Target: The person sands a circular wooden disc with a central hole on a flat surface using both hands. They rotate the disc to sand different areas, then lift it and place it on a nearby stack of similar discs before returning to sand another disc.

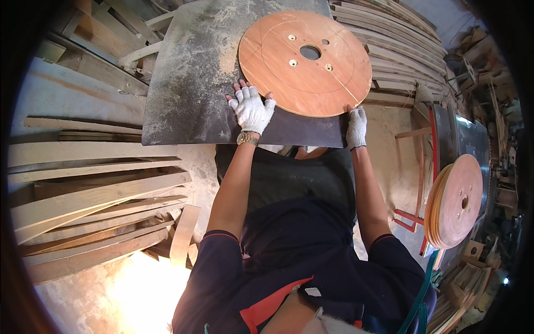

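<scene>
The disc (306,86) lay on the tabletop (189,106), overhanging the right edge. The left hand (253,111) was beside the disc's near-left rim, the right hand (357,125) at the near right corner. Boards (100,192) lay stacked beyond the near left corner.

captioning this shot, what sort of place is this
Most likely a woodworking shop: long boards lie piled at the left, a round wooden disc with holes through it is on the worktop, and a stack of similar discs sits at the right.
</scene>
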Available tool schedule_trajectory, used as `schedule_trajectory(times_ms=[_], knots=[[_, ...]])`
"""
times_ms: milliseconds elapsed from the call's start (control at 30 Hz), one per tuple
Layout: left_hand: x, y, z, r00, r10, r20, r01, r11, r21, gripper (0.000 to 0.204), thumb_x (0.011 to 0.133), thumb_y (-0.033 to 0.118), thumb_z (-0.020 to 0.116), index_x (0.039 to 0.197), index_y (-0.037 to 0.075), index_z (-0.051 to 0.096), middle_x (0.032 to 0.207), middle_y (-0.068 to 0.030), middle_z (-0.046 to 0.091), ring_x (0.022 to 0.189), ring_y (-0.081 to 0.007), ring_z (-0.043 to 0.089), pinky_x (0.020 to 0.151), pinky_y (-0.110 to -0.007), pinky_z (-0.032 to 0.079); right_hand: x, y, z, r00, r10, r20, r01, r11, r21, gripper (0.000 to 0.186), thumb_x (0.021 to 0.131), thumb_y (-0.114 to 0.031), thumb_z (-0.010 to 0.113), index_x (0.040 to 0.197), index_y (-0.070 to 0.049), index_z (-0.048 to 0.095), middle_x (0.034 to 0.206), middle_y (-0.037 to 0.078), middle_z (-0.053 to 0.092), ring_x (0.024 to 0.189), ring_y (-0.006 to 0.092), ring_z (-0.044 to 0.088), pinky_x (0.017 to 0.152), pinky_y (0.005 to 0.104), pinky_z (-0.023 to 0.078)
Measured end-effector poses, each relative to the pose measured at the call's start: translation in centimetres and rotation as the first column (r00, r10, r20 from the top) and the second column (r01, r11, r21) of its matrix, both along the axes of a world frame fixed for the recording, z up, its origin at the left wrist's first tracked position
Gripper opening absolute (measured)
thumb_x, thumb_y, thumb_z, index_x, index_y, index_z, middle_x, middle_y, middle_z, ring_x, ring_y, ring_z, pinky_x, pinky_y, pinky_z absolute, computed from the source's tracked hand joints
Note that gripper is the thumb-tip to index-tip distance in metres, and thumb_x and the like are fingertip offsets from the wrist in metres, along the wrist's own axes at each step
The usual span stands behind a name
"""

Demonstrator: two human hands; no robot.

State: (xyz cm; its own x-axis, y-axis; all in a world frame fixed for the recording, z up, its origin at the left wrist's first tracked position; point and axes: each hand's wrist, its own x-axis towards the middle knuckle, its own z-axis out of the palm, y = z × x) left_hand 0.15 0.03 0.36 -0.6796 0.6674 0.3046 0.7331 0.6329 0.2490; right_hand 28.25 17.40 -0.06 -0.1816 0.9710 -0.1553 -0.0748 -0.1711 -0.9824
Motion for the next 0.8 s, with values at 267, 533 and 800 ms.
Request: schedule_trajectory(times_ms=[267,533,800], knots=[[-0.8,0.1,-0.4,1.000,-0.008,-0.002,0.008,1.000,-0.006,0.071,0.096,0.057,0.057,0.133,-0.003,0.063,0.159,-0.0281,0.048,0.151,-0.0464,0.039,0.122,-0.071,0.019,-0.5,-0.4,0.5,0.999,0.007,-0.042,-0.008,1.000,-0.009,0.011,0.099,-0.009,0.066,0.108,-0.005,0.064,0.100,-0.001,0.064,0.089,0.0095,0.055,0.083,0.0276,0.045],[-0.2,-0.1,-0.2,1.000,-0.010,0.023,0.009,0.999,0.043,0.067,0.094,0.059,0.058,0.124,0.000,0.066,0.159,-0.0284,0.048,0.153,-0.0454,0.037,0.123,-0.070,0.018,-0.3,0.0,0.2,0.998,-0.045,0.034,0.043,0.998,0.049,0.019,0.101,-0.020,0.068,0.087,-0.013,0.057,0.081,-0.008,0.048,0.075,0.0053,0.039,0.067,0.0263,0.034],[-0.1,0.2,0.1,1.000,-0.010,0.022,0.010,1.000,0.010,0.067,0.094,0.058,0.058,0.126,0.000,0.065,0.162,-0.0286,0.045,0.154,-0.0451,0.035,0.124,-0.069,0.016,0.5,0.2,-0.1,1.000,0.001,0.002,-0.001,1.000,0.016,0.007,0.100,-0.012,0.068,0.100,-0.007,0.062,0.091,-0.005,0.057,0.083,0.0070,0.047,0.077,0.0269,0.041]])
